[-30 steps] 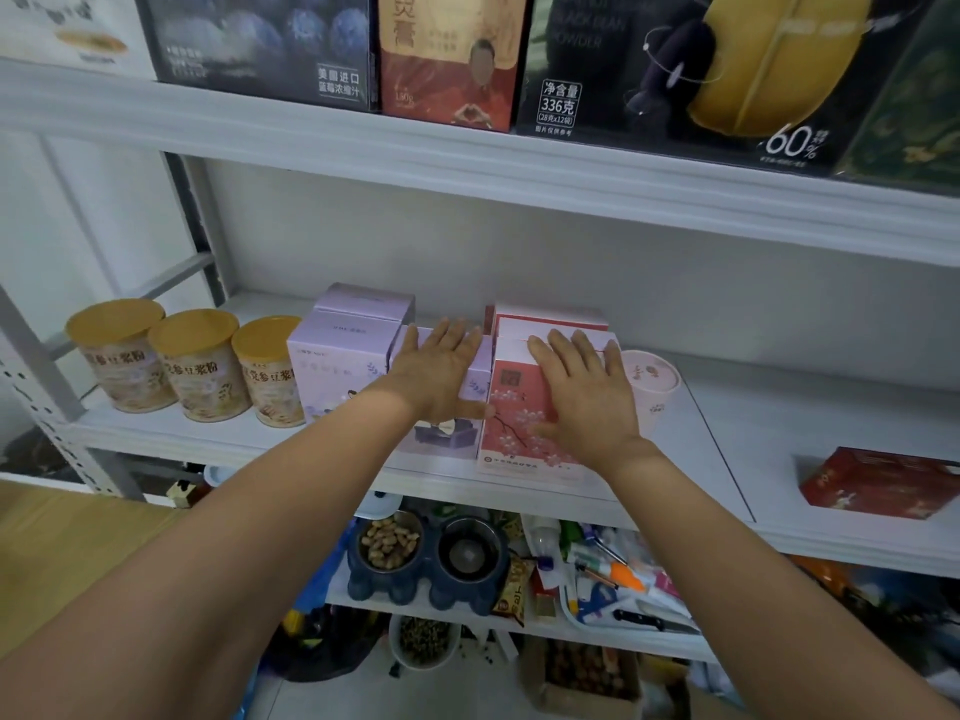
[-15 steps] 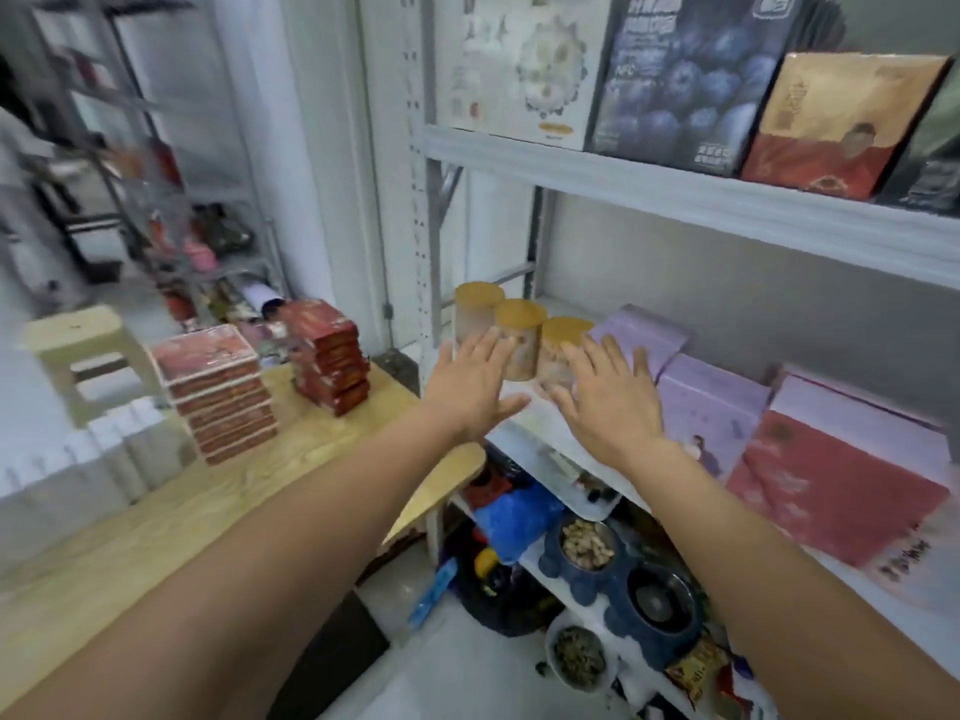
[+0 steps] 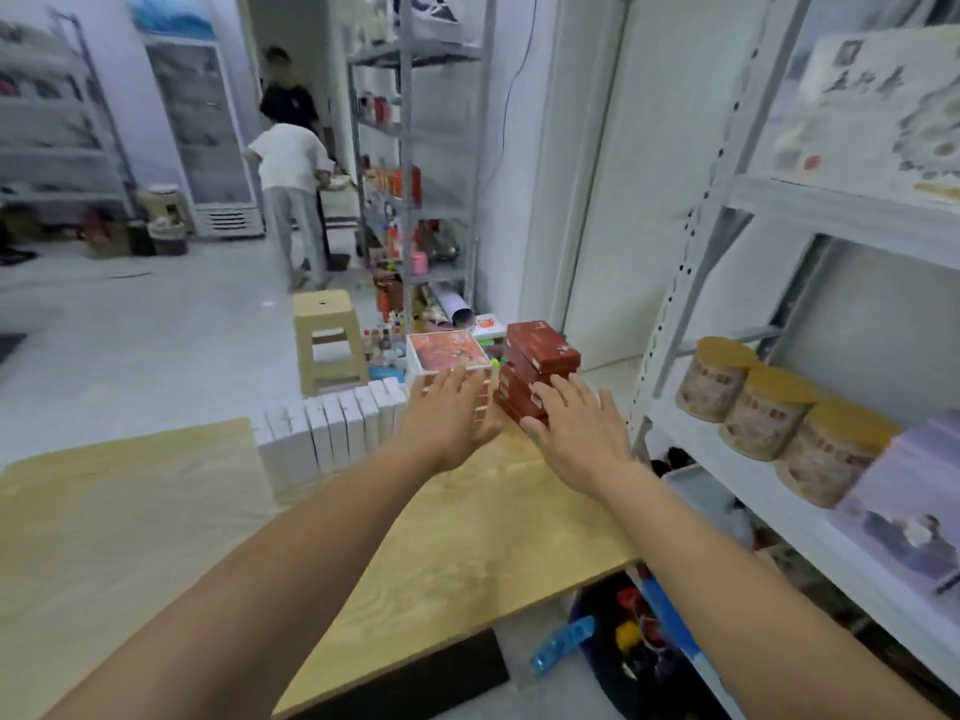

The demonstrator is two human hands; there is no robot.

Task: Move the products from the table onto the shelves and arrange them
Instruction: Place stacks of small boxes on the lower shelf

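My left hand (image 3: 452, 414) and right hand (image 3: 577, 429) are spread flat, grasping nothing, either side of the dark red stack (image 3: 541, 350) at the table's (image 3: 467, 537) far end. Blur hides any contact. I'd squeeze opposite sides evenly, low down. The boxes lie flat, long axis roughly away from me.

A pale, wood-grained bench (image 3: 467, 537) carries a stack of dark red boxes (image 3: 540, 350) with small light markings, a second stack (image 3: 449, 350) topped in an orange-red floral print with white edges, and a row of plain white boxes (image 3: 332, 433). On the light grey shelves (image 3: 831, 210), cream patterned canisters (image 3: 763, 413) with tan lids stand beside a lilac box (image 3: 914, 491). A beige stool (image 3: 327, 345) stands on the grey floor (image 3: 156, 345).
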